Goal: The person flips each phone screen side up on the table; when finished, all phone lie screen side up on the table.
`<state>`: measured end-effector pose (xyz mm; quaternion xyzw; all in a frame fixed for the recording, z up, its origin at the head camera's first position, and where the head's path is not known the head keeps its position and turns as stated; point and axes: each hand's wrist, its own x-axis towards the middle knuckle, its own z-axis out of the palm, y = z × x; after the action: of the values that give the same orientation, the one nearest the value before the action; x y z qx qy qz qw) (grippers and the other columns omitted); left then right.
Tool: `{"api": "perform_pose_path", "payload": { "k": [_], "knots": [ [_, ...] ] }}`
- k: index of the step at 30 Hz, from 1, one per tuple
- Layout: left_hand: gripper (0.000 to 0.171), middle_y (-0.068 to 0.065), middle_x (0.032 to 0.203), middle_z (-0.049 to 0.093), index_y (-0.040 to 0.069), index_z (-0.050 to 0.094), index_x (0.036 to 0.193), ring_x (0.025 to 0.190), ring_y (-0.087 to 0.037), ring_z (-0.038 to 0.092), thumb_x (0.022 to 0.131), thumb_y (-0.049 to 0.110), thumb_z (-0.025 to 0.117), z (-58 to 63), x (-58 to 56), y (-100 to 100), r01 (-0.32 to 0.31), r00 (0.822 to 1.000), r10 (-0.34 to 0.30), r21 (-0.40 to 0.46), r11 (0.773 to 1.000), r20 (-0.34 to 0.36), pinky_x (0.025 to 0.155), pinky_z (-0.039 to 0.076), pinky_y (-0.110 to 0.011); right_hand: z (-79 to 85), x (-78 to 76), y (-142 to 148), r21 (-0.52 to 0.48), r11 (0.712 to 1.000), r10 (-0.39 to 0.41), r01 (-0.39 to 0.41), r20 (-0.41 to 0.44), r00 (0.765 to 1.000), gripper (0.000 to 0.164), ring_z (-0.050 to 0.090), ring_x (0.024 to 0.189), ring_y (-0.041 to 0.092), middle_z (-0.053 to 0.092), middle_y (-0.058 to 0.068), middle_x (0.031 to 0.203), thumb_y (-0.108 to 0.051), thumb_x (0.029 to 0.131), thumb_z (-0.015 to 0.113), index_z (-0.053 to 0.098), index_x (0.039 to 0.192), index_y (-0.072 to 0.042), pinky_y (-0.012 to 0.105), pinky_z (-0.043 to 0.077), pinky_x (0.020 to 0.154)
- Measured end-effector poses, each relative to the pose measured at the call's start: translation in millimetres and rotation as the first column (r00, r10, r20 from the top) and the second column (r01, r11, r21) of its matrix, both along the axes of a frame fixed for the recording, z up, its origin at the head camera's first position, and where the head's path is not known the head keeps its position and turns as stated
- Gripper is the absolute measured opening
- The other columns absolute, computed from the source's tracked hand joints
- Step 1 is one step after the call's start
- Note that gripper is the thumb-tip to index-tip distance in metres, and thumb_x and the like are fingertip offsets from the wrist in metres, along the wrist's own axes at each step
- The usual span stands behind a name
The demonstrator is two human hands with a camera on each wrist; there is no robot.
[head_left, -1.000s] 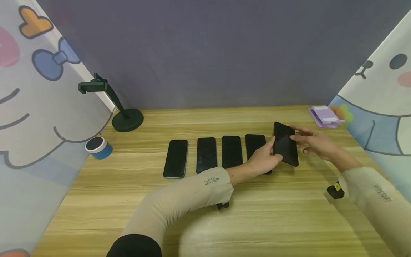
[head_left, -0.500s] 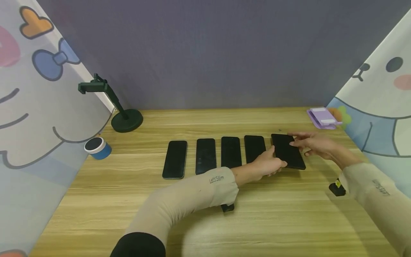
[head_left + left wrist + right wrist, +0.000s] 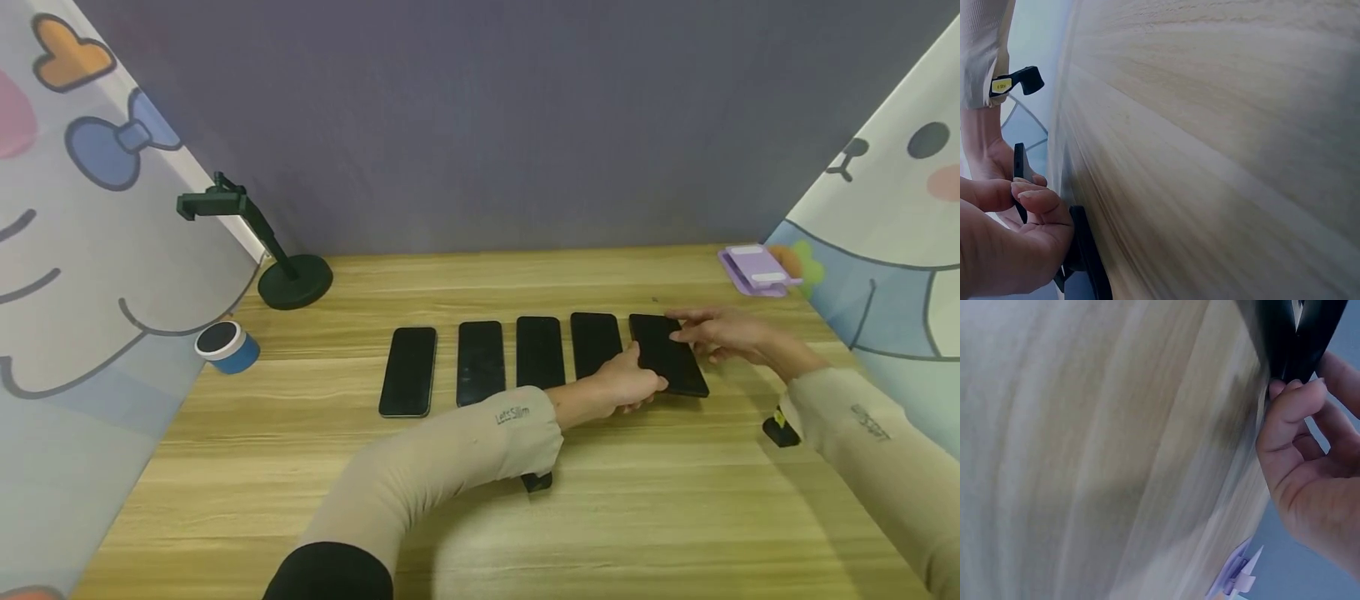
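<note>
Five would exceed my count, so several black phones stand as a row, with this phone (image 3: 671, 367) at its right end, screen up. My left hand (image 3: 624, 380) pinches its left lower edge between thumb and fingers. At the opposite edge, the thumb and fingers of my right hand (image 3: 722, 335) hold its upper right side. The left wrist view shows the phone's edge (image 3: 1020, 164) raised off the table. In the right wrist view, curled fingers of the right hand (image 3: 1310, 462) meet the dark phone (image 3: 1310, 353). A neighbouring phone (image 3: 592, 337) lies partly behind my left hand.
More phones, such as the leftmost phone (image 3: 408, 372), lie on the wooden table (image 3: 300, 483). A dark green stand (image 3: 296, 282) and a blue-and-white tub (image 3: 228, 347) are at left. A folded purple stand (image 3: 757, 271) sits at back right. Printed panels flank both sides.
The phone between my hands has tipped down from steeply tilted to nearly flat, at the row's right end. Both hands have lowered with it. In the last half second there is little movement.
</note>
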<state>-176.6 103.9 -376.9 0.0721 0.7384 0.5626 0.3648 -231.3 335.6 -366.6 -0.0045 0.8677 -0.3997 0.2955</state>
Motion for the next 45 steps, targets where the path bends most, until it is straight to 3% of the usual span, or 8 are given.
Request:
{"api": "perform_pose_path", "payload": {
  "k": [8,23,26,29,31,34,37,45],
  "knots": [
    [0.083,-0.006,0.060,0.048,0.023,0.002,0.163,0.042,-0.014,0.028,0.102,0.017,0.057,5.0,-0.1,3.5,0.051,0.999,-0.052,-0.044,0.998,-0.003,0.044,0.025,-0.028,8.1,-5.4,-2.2,0.047,0.996,0.071,-0.070,-0.015,0.997,0.077,0.031,0.055,0.009,0.035,-0.002,0.065,-0.032,0.098,0.064,0.027,0.158,-0.001,0.026,0.033,0.050],
    [0.085,-0.002,0.051,0.040,0.022,-0.003,0.163,0.042,-0.014,0.028,0.102,0.027,0.056,12.2,-13.0,6.5,0.269,0.959,-0.281,-0.235,0.934,-0.018,0.045,0.028,-0.026,5.0,-0.3,-5.9,0.028,0.998,0.050,-0.048,-0.065,0.997,0.069,0.030,0.053,0.008,0.049,0.006,0.083,-0.013,0.096,0.062,0.032,0.157,-0.004,0.026,0.032,0.049],
    [0.076,0.004,0.059,0.052,0.024,0.011,0.163,0.043,-0.011,0.034,0.102,0.040,0.054,13.2,-11.5,12.0,0.299,0.873,-0.448,-0.514,0.804,-0.193,0.045,0.033,-0.025,3.2,0.3,-6.1,0.052,0.998,0.049,-0.044,-0.102,0.994,0.068,0.032,0.055,0.008,0.050,0.006,0.089,-0.019,0.096,0.066,0.035,0.156,-0.006,0.026,0.035,0.049],
    [0.070,0.011,0.081,0.068,0.029,0.028,0.159,0.052,-0.007,0.049,0.099,0.056,0.053,13.6,-5.0,16.8,0.195,0.697,-0.651,-0.794,0.575,-0.300,0.052,0.044,-0.023,2.3,1.3,-5.6,0.066,0.997,0.049,-0.041,-0.136,0.990,0.067,0.035,0.056,0.008,0.054,0.007,0.092,-0.020,0.095,0.066,0.039,0.154,-0.006,0.026,0.037,0.050],
    [0.065,0.013,0.093,0.071,0.030,0.042,0.153,0.065,-0.005,0.059,0.097,0.061,0.053,12.9,-0.5,18.6,0.123,0.609,-0.726,-0.867,0.484,-0.319,0.060,0.051,-0.024,2.8,2.4,-5.1,0.063,0.997,0.048,-0.039,-0.151,0.987,0.065,0.036,0.057,0.008,0.062,0.010,0.100,-0.018,0.096,0.066,0.040,0.154,-0.006,0.027,0.038,0.050],
    [0.059,0.015,0.119,0.069,0.034,0.053,0.143,0.093,-0.006,0.068,0.093,0.066,0.055,12.0,2.5,20.4,0.063,0.541,-0.773,-0.901,0.429,-0.331,0.073,0.056,-0.028,3.5,3.1,-4.3,0.064,0.997,0.046,-0.036,-0.157,0.987,0.063,0.037,0.058,0.009,0.066,0.015,0.111,-0.015,0.096,0.064,0.040,0.154,-0.006,0.027,0.039,0.050],
    [0.056,0.016,0.121,0.068,0.036,0.057,0.139,0.099,-0.008,0.069,0.091,0.067,0.057,10.0,1.8,22.0,0.026,0.510,-0.792,-0.914,0.405,-0.336,0.077,0.057,-0.028,3.5,2.4,-4.7,0.065,0.997,0.048,-0.038,-0.155,0.987,0.063,0.039,0.059,0.009,0.065,0.015,0.112,-0.014,0.096,0.063,0.040,0.154,-0.006,0.027,0.040,0.050],
    [0.062,0.017,0.127,0.065,0.037,0.049,0.146,0.103,-0.007,0.067,0.092,0.068,0.054,5.5,-0.6,23.2,-0.011,0.498,-0.799,-0.924,0.381,-0.336,0.080,0.057,-0.028,3.5,-1.4,-8.4,0.064,0.997,0.056,-0.047,-0.142,0.988,0.065,0.041,0.060,0.010,0.058,0.006,0.092,-0.015,0.096,0.065,0.038,0.153,-0.002,0.027,0.040,0.050]
  ]
}}
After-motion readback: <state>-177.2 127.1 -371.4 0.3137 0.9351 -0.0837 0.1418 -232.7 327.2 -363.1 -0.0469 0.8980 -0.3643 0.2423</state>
